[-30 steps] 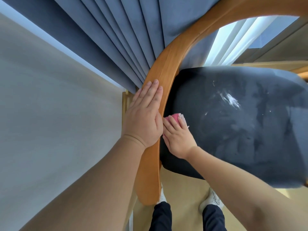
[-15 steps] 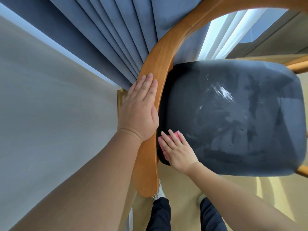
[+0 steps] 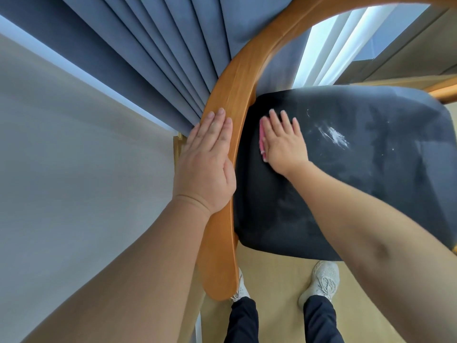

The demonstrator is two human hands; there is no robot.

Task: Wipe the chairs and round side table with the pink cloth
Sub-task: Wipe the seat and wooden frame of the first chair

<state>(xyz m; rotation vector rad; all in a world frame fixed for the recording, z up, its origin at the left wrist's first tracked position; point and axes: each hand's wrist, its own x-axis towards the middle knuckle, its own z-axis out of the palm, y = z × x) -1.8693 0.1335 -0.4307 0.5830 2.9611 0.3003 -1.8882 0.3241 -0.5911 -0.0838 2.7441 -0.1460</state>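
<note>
A chair with a dark grey cushioned seat (image 3: 358,184) and a curved orange-brown wooden back rail (image 3: 230,95) fills the view. My left hand (image 3: 207,159) lies flat on the rail, fingers straight. My right hand (image 3: 282,142) presses flat on the seat near the rail, fingers spread. The pink cloth (image 3: 261,137) is under that palm; only its left edge shows. A white dusty smear (image 3: 333,137) marks the seat to the right of my right hand.
Blue-grey curtains (image 3: 148,50) hang just behind the rail. A grey wall (image 3: 61,157) is on the left, a bright window (image 3: 329,48) at the top right. My feet in white shoes (image 3: 321,280) stand on the tan floor below the seat.
My right hand slid with the cloth toward the near edge of the seat, then back up toward the far side, and its fingers have spread. My left hand stayed on the rail.
</note>
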